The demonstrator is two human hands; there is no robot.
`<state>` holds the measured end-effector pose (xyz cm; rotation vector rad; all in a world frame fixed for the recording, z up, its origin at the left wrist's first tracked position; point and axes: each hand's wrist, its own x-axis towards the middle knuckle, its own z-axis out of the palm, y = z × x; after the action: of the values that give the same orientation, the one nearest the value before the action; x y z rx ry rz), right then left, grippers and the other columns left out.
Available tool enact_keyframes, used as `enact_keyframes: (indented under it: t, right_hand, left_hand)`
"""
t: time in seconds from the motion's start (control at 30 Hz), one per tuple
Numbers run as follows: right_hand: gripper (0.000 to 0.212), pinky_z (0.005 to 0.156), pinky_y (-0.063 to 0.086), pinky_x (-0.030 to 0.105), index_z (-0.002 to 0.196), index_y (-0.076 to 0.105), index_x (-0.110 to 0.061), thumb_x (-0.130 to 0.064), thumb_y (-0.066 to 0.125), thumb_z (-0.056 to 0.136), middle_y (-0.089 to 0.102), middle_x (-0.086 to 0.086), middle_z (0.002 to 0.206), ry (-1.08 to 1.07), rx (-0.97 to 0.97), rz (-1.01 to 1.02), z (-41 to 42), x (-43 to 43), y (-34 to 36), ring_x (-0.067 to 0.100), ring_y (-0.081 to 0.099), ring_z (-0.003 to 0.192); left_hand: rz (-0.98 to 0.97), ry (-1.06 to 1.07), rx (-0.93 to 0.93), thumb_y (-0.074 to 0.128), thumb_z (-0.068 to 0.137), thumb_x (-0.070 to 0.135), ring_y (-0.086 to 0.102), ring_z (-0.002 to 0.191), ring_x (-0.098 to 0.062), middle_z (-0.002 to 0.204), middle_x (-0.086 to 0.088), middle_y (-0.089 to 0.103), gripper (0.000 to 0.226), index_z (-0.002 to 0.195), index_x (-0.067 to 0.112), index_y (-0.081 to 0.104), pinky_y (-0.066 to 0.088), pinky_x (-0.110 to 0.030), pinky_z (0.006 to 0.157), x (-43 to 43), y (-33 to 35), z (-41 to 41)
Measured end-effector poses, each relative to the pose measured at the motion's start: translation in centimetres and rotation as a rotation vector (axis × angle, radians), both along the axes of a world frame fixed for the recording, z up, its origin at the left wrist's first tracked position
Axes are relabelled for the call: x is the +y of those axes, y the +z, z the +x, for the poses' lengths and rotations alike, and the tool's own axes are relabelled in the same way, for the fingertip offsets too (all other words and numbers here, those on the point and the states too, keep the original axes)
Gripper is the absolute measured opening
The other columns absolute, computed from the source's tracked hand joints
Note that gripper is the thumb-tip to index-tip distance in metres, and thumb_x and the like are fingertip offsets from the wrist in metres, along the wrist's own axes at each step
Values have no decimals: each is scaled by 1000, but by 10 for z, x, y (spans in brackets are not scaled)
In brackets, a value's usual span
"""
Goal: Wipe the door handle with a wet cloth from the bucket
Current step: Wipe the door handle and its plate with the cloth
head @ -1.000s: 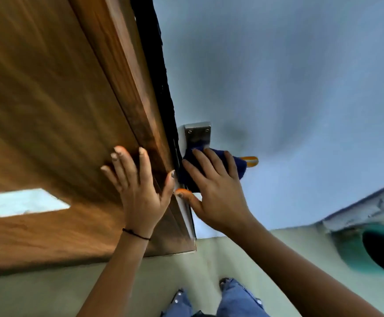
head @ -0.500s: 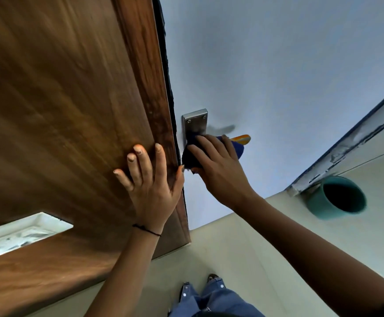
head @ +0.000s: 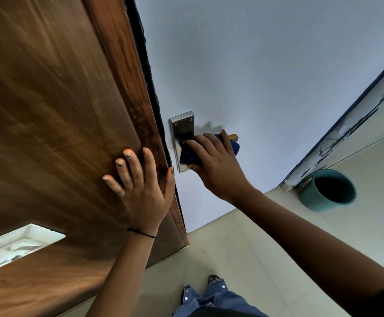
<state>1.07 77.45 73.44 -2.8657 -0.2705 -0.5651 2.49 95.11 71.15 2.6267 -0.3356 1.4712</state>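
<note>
1. Blue jeans (head: 211, 298) are seen nearest, above the pale floor (head: 243, 259).
2. The left hand (head: 140, 186) is laid flat on the wooden door (head: 49, 110), left of the door handle (head: 233, 136), its fingers (head: 129, 161) spread and holding nothing.
3. The right hand (head: 216, 163) is closed around a blue cloth (head: 189, 155), which is pressed over the handle against the metal plate (head: 181, 129).
4. A teal bucket (head: 328, 191) is set on the floor, well right of the handle.
</note>
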Motion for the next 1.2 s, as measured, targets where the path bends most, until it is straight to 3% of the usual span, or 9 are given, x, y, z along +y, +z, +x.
enact_keyframes:
  t: [0.37, 0.6, 0.7, 0.8, 0.9, 1.0, 1.07, 1.13, 1.2]
  right_hand:
    - [41, 111, 24, 50, 127, 53, -16, -35, 56, 90, 62, 4, 121, 113, 125, -133, 22, -63, 20, 29, 55, 114]
    - [42, 105, 26, 37, 127, 53, -17, -25, 61, 87, 60, 3, 121, 73, 270, 213, 29, -89, 20, 26, 48, 115]
    - [41, 93, 36, 32, 126, 53, -14, -21, 60, 86, 59, 4, 115, 46, 309, 511, 26, -95, 14, 22, 51, 107]
    - [36, 72, 50, 26, 125, 50, -11, -15, 58, 90, 61, 12, 109, 31, 383, 1016, 18, -93, 7, 20, 60, 91]
    - [35, 62, 57, 40, 123, 50, -10, -25, 56, 93, 65, 23, 105, -25, 297, 1442, 12, -74, -7, 35, 66, 89]
    - [32, 72, 58, 49, 127, 48, -6, -23, 46, 100, 66, 16, 105, -30, 225, 2065, 8, -44, -16, 31, 70, 91]
    - [43, 98, 49, 53, 136, 43, -2, -25, 45, 99, 58, 18, 129, -42, 158, 2427, 10, -25, -20, 33, 61, 115]
    - [49, 109, 38, 55, 140, 41, -1, -25, 48, 98, 52, 18, 137, -113, 82, 2590, 13, -12, -19, 36, 49, 131]
    - [49, 99, 48, 54, 137, 42, 2, -25, 48, 97, 54, 19, 127, -133, 47, 2655, 14, -2, -13, 40, 53, 123]
  left_hand:
    - [-25, -28, 49, 49, 92, 42, -27, 143, -15, 156, 1, -28, 84, 151, 17, -5, -20, -40, 114, 0, 2, -5]
    - [-30, -18, 71, 50, 93, 42, -28, 143, -14, 157, -14, -19, 84, 151, 18, -7, -20, -40, 114, -3, 5, -6]
    - [-32, -27, 90, 51, 93, 41, -28, 143, -15, 145, -27, 10, 85, 150, 17, -7, -19, -40, 115, -3, 6, -9]
    - [-40, -44, 97, 50, 93, 40, -27, 143, -16, 143, -27, 13, 84, 150, 17, -8, -19, -41, 115, -4, 7, -11]
    - [-47, -52, 122, 50, 94, 38, -19, 145, -28, 144, -27, 12, 84, 149, 16, -9, -19, -41, 115, -4, 7, -12]
    - [-48, -58, 144, 52, 93, 37, 0, 135, -41, 144, -28, 11, 86, 149, 15, -9, -20, -41, 114, -5, 9, -12]
    - [-51, -74, 155, 51, 93, 37, -12, 142, -36, 144, -27, 9, 86, 149, 16, -11, -21, -40, 113, -4, 10, -14]
    - [-53, -107, 176, 49, 93, 37, -25, 144, -25, 144, -27, 7, 86, 148, 17, -13, -23, -38, 113, -1, 12, -16]
    - [-36, -136, 197, 51, 92, 33, -13, 142, -37, 145, -26, 7, 87, 148, 17, -13, -23, -38, 113, 3, 13, -17]
